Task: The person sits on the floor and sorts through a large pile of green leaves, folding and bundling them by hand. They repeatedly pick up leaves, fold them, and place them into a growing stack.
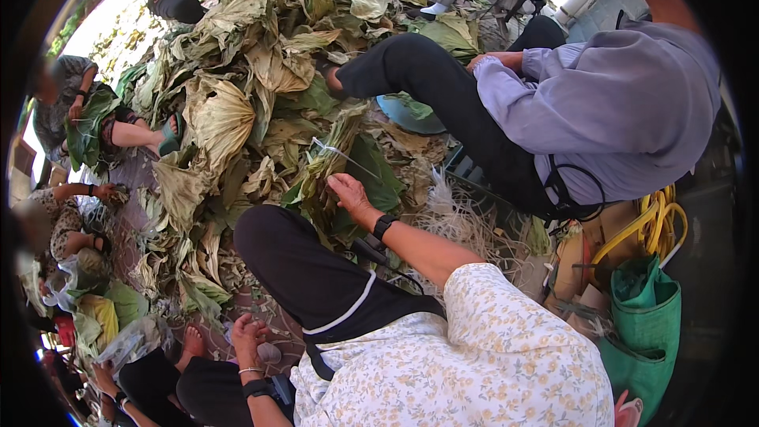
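Observation:
A bundle of long, dried, folded leaves lies before me, bound near its middle by a white string with a loose tail. My right hand, a black band on its wrist, is at the bundle's near edge with thumb and fingers drawn together. Whether it grips the leaves cannot be made out. A broad green leaf spreads beneath the bundle. Lower left, my left hand is raised with its fingers loosely curled and apart, holding nothing. Beside it is a small grey rounded thing.
A large heap of withered leaves fills the ground ahead. Close on my right sits a person in a lavender top, by a blue basin and white string strands. A green bag and yellow hose stand right; other people sit around.

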`<state>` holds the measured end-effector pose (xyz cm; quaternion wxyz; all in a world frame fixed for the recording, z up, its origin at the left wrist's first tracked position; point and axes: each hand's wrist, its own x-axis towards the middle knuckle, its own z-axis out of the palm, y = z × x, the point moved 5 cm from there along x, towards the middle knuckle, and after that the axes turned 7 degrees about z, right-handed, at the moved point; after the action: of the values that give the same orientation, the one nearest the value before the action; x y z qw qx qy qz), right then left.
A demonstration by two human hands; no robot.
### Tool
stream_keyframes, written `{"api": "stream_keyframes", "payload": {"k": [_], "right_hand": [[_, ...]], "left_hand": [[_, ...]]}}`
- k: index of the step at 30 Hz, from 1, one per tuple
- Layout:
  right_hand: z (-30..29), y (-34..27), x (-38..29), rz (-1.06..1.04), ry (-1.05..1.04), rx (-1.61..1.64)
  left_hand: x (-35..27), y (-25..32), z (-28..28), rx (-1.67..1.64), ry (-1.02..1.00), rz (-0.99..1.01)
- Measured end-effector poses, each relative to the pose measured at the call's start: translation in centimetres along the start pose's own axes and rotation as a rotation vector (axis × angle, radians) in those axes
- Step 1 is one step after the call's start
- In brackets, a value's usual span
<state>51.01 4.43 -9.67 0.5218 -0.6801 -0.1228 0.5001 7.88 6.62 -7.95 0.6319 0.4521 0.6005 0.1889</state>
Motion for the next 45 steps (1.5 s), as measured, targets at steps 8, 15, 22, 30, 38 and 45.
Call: {"api": "stream_keyframes", "payload": {"k": [8, 15, 22, 30, 38, 45], "right_hand": [[-9.1, 4.1, -0.1, 0.312, 0.099, 0.233], [-17.5, 14.3, 3.7, 0.454, 0.155, 0.01], [-17.9, 14.6, 3.5, 0.309, 0.41, -0.467], [-19.2, 15.3, 3.3, 0.357, 0.278, -0.21], [-17.0, 13.6, 3.7, 0.264, 0.308, 0.062], [-12.3, 3.6, 1.7, 0.41, -0.124, 0.115]], "left_hand": [[0.2, 0.3, 0.4, 0.037, -0.015, -0.006], [0.3, -1.0, 0.0, 0.093, -0.011, -0.046], [-0.1, -1.2, 0.1, 0.159, 0.012, -0.105], [0.3, -1.4, 0.6, 0.221, -0.011, -0.155], [0.4, -1.4, 0.8, 0.24, -0.013, -0.134], [-0.1, -1.1, 0.9, 0.217, -0.02, -0.115]]}}
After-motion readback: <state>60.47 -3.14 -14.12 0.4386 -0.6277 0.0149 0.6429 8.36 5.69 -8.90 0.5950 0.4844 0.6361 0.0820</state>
